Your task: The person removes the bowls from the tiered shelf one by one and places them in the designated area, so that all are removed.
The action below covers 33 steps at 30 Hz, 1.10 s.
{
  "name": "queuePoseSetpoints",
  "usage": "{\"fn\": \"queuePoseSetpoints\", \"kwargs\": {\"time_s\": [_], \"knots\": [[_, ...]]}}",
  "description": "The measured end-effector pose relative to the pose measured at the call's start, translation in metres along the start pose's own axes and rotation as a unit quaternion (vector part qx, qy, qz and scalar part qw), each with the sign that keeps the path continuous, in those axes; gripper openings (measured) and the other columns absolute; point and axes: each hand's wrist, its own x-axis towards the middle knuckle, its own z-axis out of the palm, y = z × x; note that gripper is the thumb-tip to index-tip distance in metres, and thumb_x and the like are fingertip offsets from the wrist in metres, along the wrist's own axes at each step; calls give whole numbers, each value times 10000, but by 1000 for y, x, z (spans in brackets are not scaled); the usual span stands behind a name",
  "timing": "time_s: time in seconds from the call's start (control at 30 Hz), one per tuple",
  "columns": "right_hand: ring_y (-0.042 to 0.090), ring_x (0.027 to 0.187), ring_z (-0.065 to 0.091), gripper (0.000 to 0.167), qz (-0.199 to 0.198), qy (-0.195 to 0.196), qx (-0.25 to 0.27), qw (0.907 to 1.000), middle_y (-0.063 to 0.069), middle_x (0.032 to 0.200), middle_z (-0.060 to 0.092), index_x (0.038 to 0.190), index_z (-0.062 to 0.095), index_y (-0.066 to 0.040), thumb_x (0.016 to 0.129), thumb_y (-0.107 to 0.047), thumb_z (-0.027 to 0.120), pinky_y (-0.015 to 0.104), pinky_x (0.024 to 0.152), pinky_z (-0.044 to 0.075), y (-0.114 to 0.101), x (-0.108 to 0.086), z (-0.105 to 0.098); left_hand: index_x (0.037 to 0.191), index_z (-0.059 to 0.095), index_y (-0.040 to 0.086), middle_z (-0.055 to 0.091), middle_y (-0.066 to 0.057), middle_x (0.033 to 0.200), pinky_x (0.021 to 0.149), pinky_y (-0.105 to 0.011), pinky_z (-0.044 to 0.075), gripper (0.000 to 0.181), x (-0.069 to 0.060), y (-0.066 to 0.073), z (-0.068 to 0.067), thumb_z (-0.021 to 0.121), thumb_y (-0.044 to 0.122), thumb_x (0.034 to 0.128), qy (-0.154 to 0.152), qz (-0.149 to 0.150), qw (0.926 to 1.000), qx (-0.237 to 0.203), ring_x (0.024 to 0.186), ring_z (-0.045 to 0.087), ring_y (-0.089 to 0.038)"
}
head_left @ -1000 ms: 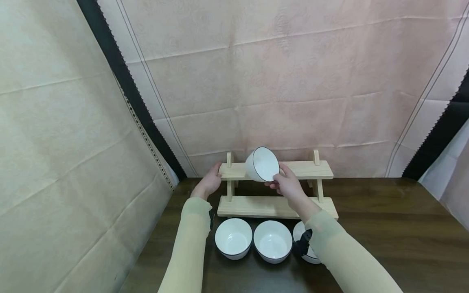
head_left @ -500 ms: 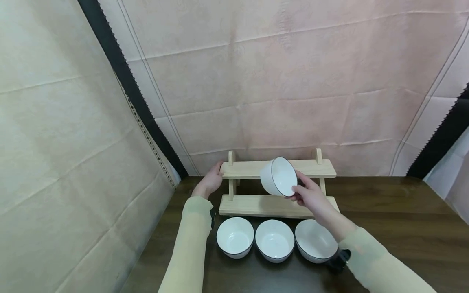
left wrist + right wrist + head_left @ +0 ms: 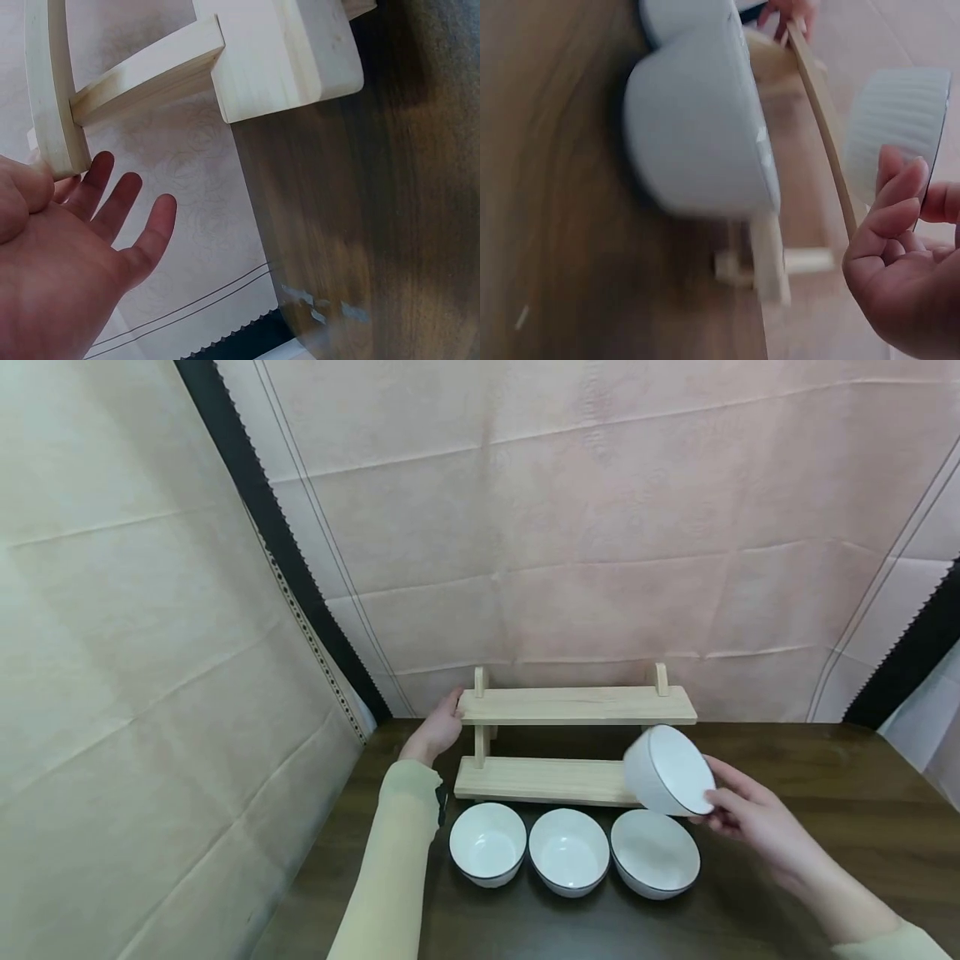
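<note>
My right hand [image 3: 765, 831] pinches a white dark-rimmed bowl [image 3: 670, 771] by its rim, thumb on the inside. The bowl is tilted and hangs in front of the right end of a two-tier wooden rack [image 3: 577, 706], above the table. In the right wrist view this bowl [image 3: 896, 112] shows a ribbed outer wall, with curled fingers against it. At the rack's left end, my left hand [image 3: 435, 731] holds the end of the upper board. The left wrist view shows that board [image 3: 56, 97] between thumb and index finger, other fingers spread.
Three similar white bowls stand upright in a row before the rack: a left bowl [image 3: 487, 845], a middle bowl [image 3: 568, 853] and a right bowl [image 3: 655, 855]. All are on a dark wooden table [image 3: 810, 777]. A pale cloth wall [image 3: 600, 543] rises behind.
My right hand has carried the tilted bowl from the upper board rightward, down and nearer, uncovering the right bowl in the row. The left hand has kept its hold on the rack.
</note>
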Motion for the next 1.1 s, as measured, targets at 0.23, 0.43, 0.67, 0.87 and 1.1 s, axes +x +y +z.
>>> {"fn": "queuePoseSetpoints", "kwargs": {"time_s": [0.23,0.43,0.67,0.87,1.1], "knots": [[119,683,574,573,-43,187,-997,9948,-19,818,644,1499,165,-155,1001,-266,426,266,612,477,29,-34,-47,1515,111,232,112,-46,1578,1162,-490,123,520,0,5,-2,281,209,1025,-40,50,10000,53,1454,98,-248],[170,631,498,517,-316,-75,-1605,9865,-29,714,510,1474,211,-103,1005,-198,408,301,526,401,49,-42,-71,1516,101,219,96,-58,1579,1163,-494,114,522,3,5,-5,275,220,1025,-83,74,9999,84,1455,82,-256],[188,590,468,514,-318,-719,-2070,9752,-13,784,519,1445,241,4,1003,-194,413,293,496,388,55,-34,-87,1516,110,219,104,-54,1578,1161,-501,110,520,2,3,-3,277,214,1024,-69,26,10000,23,1455,79,-258],[124,692,510,565,150,-1569,-2160,9636,-37,1167,499,1475,223,-20,997,-246,422,272,564,430,49,-28,-97,1515,112,205,109,-61,1576,1161,-498,113,518,1,1,-2,276,209,1024,-51,49,10000,31,1453,86,-261],[145,670,508,541,284,-1827,-2449,9518,165,1215,457,1457,297,-39,986,-265,437,282,561,425,41,-24,-94,1516,104,216,99,-59,1578,1163,-499,104,517,-1,2,-1,266,216,1024,-75,23,9999,112,1456,73,-257]]}}
